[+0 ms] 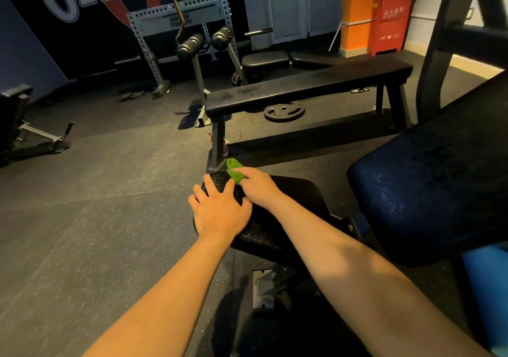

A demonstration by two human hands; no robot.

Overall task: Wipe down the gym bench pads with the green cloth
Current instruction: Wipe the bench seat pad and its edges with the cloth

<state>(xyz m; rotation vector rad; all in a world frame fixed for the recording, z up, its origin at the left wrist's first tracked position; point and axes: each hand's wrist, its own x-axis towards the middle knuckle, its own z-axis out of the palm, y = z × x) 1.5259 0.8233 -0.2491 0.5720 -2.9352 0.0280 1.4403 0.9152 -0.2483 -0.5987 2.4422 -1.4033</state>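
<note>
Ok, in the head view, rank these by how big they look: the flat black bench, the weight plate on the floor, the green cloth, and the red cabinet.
Largest to smallest as they look:
1. Flat black bench
2. Red cabinet
3. Weight plate
4. Green cloth, partly hidden under the right hand

All lie at different distances, so true sizes may differ.

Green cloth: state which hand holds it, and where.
The right hand holds the green cloth by its near end; the far end sticks out beyond the fingers.

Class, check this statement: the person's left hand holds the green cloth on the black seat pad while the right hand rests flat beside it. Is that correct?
The hands are swapped. In the head view, the right hand holds the green cloth on the black seat pad, while the left hand rests flat beside it.
</note>
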